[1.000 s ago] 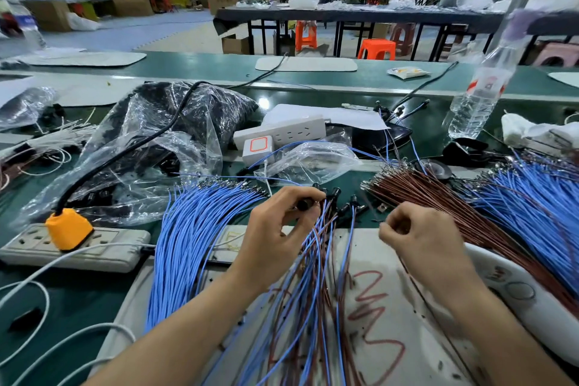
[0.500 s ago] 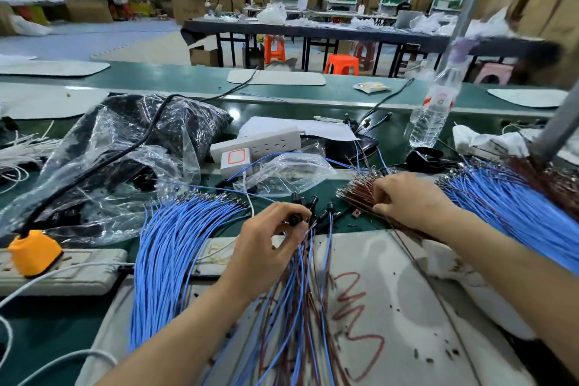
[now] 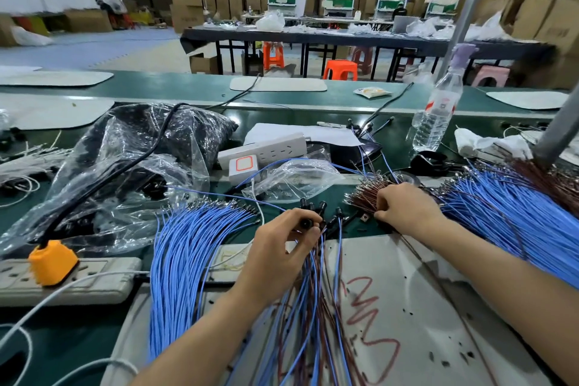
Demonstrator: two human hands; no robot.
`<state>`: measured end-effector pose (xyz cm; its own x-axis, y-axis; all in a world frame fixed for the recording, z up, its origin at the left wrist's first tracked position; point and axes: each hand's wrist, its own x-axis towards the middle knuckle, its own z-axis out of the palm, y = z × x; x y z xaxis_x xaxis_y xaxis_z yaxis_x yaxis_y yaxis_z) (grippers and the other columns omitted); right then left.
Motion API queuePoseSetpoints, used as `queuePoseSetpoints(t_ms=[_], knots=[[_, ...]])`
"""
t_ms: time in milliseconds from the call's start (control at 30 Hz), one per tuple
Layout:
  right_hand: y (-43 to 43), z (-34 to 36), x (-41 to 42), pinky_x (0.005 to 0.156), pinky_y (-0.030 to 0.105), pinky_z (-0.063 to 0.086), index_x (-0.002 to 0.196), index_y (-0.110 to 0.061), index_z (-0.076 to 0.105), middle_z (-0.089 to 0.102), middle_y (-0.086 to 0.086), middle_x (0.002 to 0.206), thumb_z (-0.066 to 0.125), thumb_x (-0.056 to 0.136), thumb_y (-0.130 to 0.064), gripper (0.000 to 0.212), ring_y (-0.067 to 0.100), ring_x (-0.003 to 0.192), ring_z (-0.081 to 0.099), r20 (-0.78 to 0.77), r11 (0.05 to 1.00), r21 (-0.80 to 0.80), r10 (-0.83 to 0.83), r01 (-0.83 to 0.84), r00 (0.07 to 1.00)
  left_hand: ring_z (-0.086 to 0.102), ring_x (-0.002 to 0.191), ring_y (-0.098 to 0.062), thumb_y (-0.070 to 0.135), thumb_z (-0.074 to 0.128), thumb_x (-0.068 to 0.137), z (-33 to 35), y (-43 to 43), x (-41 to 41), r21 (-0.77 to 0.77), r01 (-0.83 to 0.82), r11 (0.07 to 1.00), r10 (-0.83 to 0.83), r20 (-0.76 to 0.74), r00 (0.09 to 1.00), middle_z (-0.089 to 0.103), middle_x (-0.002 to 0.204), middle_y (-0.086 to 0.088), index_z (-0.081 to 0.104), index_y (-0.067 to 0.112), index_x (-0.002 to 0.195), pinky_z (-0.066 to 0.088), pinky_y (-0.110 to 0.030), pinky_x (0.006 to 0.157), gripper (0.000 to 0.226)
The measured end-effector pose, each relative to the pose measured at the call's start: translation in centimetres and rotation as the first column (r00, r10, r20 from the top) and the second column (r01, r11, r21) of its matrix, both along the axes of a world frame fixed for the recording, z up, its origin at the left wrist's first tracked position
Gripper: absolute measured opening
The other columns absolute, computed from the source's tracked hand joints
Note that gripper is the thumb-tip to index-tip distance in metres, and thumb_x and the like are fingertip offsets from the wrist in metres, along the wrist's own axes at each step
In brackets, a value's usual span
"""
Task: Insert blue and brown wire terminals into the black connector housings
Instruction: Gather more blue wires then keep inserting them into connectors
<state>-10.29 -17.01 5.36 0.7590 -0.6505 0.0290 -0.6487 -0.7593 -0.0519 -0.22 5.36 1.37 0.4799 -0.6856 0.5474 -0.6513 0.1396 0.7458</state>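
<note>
On the desk (image 3: 344,97), the blue wire bundle (image 3: 188,260) fans left of the black connector housing (image 3: 305,223). The brown wires (image 3: 363,197) lie to its right, terminals pointing toward it. The right hand (image 3: 404,210), nearer them, curls into those tips; whether its grip pinches one I cannot tell. The left hand (image 3: 282,254) is clamped on the housing.

Power strip (image 3: 103,282): lying on the counter (image 3: 78,338) at 8 o'clock.
Plastic bag (image 3: 131,166): sitting behind it at 10 o'clock.
Water bottle (image 3: 435,116): standing at 2 o'clock.
Wire fan (image 3: 517,229): spreading at 3 o'clock.
</note>
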Motion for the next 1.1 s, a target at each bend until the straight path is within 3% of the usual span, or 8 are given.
queuePoseSetpoints(t_ms=[200,333,567,700,800,867,1000,1100], knots=[[0.3,-0.2,0.9,0.074,0.03,0.047,0.081,-0.013,0.069,0.068,0.005,0.086,0.059,0.087,-0.016,0.012,0.022,0.082,0.061,0.227,0.981,0.167,0.06,-0.1,0.972,0.063,0.084,-0.004,0.018,0.059,0.093,0.0,0.0,0.1,0.028,-0.003,1.0,0.004,-0.012,1.0,0.066,0.089,0.014,0.064,0.02,0.102,0.051,-0.017,0.078,0.01],[0.3,0.0,1.5,0.075,0.026,0.047,0.089,-0.011,0.07,0.067,0.005,0.085,0.056,0.084,0.0,0.018,0.022,0.085,0.063,0.191,0.963,0.188,0.159,-0.195,0.969,0.063,0.085,-0.003,0.02,0.058,0.094,0.1,0.1,0.0,0.048,-0.003,0.999,0.004,-0.023,1.0,0.066,0.09,0.016,0.063,0.024,0.101,0.051,-0.018,0.078,0.01],[0.8,-0.4,2.4,0.081,0.039,0.05,0.096,-0.012,0.06,0.059,0.008,0.106,0.054,0.09,-0.018,0.01,0.03,0.096,0.059,-0.01,0.996,-0.016,0.086,-0.086,0.996,0.064,0.085,-0.004,0.021,0.058,0.094,0.1,0.2,0.0,0.069,-0.013,0.998,0.015,-0.032,0.999,0.066,0.089,0.016,0.063,0.023,0.103,0.053,-0.021,0.078,0.01],[0.1,-0.1,2.9,0.082,0.042,0.044,0.106,-0.005,0.046,0.053,0.017,0.113,0.044,0.094,-0.007,0.012,0.037,0.103,0.056,0.063,0.999,-0.037,0.007,-0.005,0.998,0.065,0.085,-0.006,0.021,0.057,0.094,0.2,0.3,-0.1,0.069,-0.011,0.998,0.015,-0.062,0.998,0.068,0.089,0.011,0.062,0.023,0.102,0.054,-0.027,0.077,0.01],[-0.8,1.1,2.9,0.072,0.04,0.042,0.098,-0.008,0.035,0.058,0.025,0.104,0.037,0.093,0.001,0.01,0.038,0.087,0.056,0.148,0.994,0.045,-0.102,0.097,0.984,0.066,0.082,-0.011,0.02,0.056,0.094,0.4,0.2,-0.2,0.079,-0.009,0.997,0.018,-0.106,0.994,0.071,0.087,0.006,0.062,0.023,0.101,0.053,-0.031,0.075,0.009],[-0.6,1.3,2.7,0.067,0.044,0.049,0.098,-0.005,0.04,0.062,0.021,0.088,0.04,0.097,-0.004,0.003,0.036,0.074,0.059,0.399,0.999,-0.033,-0.01,0.025,0.917,0.065,0.084,-0.007,0.016,0.057,0.094,0.6,0.2,-0.3,0.076,-0.013,0.997,0.022,-0.123,0.992,0.071,0.09,0.006,0.063,0.023,0.1,0.051,-0.026,0.076,0.011],[2.1,1.7,2.3,0.044,0.033,0.044,0.096,0.001,0.053,0.059,0.006,0.068,0.049,0.098,-0.01,0.012,0.021,0.05,0.053,0.793,0.942,-0.334,0.297,-0.028,0.531,0.061,0.088,-0.008,0.013,0.06,0.092,0.9,0.2,-0.3,0.077,-0.035,0.996,0.041,-0.082,0.996,0.066,0.1,0.007,0.065,0.028,0.104,0.047,-0.021,0.08,0.02],[3.8,0.8,1.6,0.044,0.039,0.05,0.092,-0.002,0.059,0.065,0.005,0.071,0.061,0.091,-0.006,0.005,0.021,0.05,0.057,0.692,0.912,-0.316,0.411,-0.262,0.594,0.057,0.112,-0.007,0.01,0.061,0.091,1.1,0.3,-0.5,0.037,0.006,0.999,-0.004,-0.069,0.998,0.06,0.122,0.016,0.064,0.03,0.106,0.046,-0.025,0.092,0.025]])
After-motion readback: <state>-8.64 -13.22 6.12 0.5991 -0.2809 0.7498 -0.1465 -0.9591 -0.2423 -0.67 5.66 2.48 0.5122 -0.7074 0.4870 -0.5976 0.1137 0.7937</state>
